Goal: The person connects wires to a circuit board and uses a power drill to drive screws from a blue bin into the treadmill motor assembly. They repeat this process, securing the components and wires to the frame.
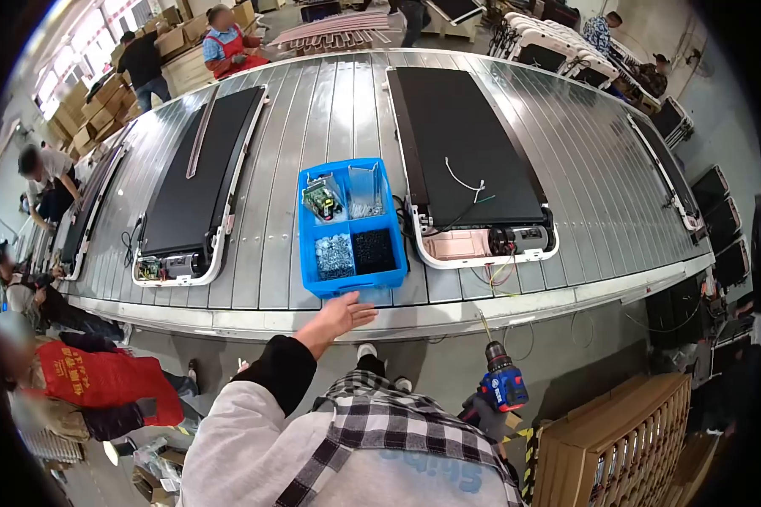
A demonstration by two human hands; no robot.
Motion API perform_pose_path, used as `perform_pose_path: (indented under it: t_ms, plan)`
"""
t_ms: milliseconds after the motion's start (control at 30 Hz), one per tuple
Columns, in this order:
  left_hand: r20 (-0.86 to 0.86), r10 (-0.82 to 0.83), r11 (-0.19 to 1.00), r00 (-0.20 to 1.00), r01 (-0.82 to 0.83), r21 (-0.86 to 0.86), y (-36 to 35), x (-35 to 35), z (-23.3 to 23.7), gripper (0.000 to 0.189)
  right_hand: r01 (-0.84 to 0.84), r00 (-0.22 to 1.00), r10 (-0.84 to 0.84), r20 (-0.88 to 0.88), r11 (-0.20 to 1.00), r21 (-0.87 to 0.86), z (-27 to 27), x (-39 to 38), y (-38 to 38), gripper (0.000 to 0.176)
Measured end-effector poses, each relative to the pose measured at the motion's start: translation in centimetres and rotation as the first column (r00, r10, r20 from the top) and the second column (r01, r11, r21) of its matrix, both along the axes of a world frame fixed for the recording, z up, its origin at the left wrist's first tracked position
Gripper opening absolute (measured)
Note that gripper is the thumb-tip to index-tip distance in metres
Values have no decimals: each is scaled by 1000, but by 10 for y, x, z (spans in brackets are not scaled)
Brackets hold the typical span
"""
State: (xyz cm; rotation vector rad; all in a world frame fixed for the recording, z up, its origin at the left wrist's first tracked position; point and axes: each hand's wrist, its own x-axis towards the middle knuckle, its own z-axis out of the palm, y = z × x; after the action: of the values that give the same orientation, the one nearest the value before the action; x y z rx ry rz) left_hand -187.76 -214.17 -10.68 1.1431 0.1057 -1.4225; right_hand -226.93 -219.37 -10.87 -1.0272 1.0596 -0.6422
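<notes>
My left hand (347, 314) is stretched out with fingers apart at the table's front edge, just below the blue divided bin (372, 283). Inside that bin are a green circuit board (320, 201), small silver hardware (334, 257), small black pieces (375, 250) and clear-looking bits in the far right compartment. Down at the right, my gloved right hand (480, 412) grips a blue cordless drill (506, 384), its long bit pointing up toward the table edge. Beyond the drill lies a treadmill base (461, 118) with its motor compartment uncovered and loose wires (500, 275) hanging out in front.
A second treadmill base (199, 177) lies left of the bin, with a long strip (201, 139) on it. More units rest at both table ends. Cardboard packaging (609, 439) stands at lower right. A person in a red vest (106, 380) is close at left; others work around the table.
</notes>
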Motion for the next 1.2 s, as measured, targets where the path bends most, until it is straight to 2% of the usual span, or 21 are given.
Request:
perform_pose_path:
  t_ms: [33, 100, 133, 167, 200, 267, 333, 433, 533, 700, 733, 833, 867, 900, 967, 1000, 1067, 1100, 1133, 1167, 1200]
  plan:
    - [71, -112, 994, 991, 112, 3, -7, 6, 3, 51, 7, 1000, -7, -10, 1000, 5, 0, 0, -5, 13]
    - [537, -13, 991, 844, -61, 120, -31, 45, 0, 28, 20, 999, -19, -31, 1000, 12, 1, 8, -14, 13]
    - [754, 53, 984, 654, -164, 73, -45, 74, -7, 22, 27, 998, -27, -48, 1000, 10, 2, 10, -18, 13]
    - [985, -13, 984, 175, -174, 44, -54, 119, -31, 27, 30, 997, -30, -65, 1000, 7, 4, 14, -23, 13]
    - [955, -99, 952, -279, -307, 9, -64, 156, -43, 35, 32, 996, -32, -84, 999, -2, 7, 19, -29, 13]
    - [901, -315, 859, -298, -494, 136, -82, 200, -40, 55, 27, 993, -29, -118, 1000, -13, 13, 32, -42, 13]
    - [809, -363, 889, -463, -431, 152, -86, 241, -59, 61, 33, 987, -38, -158, 999, -31, 18, 48, -53, 13]
    - [909, -289, 924, -301, -336, 183, -94, 271, -81, 60, 9, 982, -32, -186, 992, -122, 19, 78, -70, 15]
    - [824, -294, 922, -484, -370, 112, -94, 265, -71, 31, -5, 980, -39, -197, 976, -219, 17, 100, -80, 18]
    - [767, -305, 928, -565, -357, 105, -105, 247, -61, 24, 15, 970, -87, -227, 953, -302, 16, 114, -91, 22]
    - [785, -190, 971, -590, -231, 61, -108, 242, -60, 29, 17, 967, -99, -236, 945, -327, 17, 114, -92, 23]
    - [970, -191, 974, -150, -150, 169, -114, 228, -61, 39, 0, 950, -155, -270, 868, -497, 13, 118, -104, 26]
    - [979, -178, 975, -101, -152, 162, -113, 234, -70, 46, -3, 940, -199, -276, 807, -591, 11, 119, -110, 27]
    - [980, -118, 986, -158, -137, 97, -113, 237, -70, 47, -14, 945, -170, -280, 833, -553, 8, 118, -116, 28]
    - [977, -26, 983, -214, -182, -14, -116, 234, -73, 51, -69, 958, -11, -287, 961, -268, 5, 112, -128, 29]
    - [995, -17, 980, -100, -200, -4, -116, 239, -71, 54, -109, 950, -9, -312, 927, -360, 10, 111, -136, 30]
    - [997, 57, 972, 48, -232, -44, -119, 245, -59, 53, -174, 927, 70, -368, 951, -256, 11, 109, -154, 30]
    - [964, 194, 950, 182, -280, -138, -124, 243, -48, 51, -216, 912, 127, -391, 957, -193, 10, 110, -160, 30]
    - [900, 328, 908, 288, -359, -216, -124, 244, -33, 50, -286, 870, 104, -481, 903, -322, -13, 105, -170, 27]
    - [918, 309, 930, 250, -281, -236, -114, 249, -23, 45, -386, 829, 103, -549, 816, -430, -52, 99, -181, 24]
    - [932, 279, 937, 233, -276, -212, -109, 242, 2, 43, -398, 852, 105, -512, 765, -506, -48, 101, -182, 23]
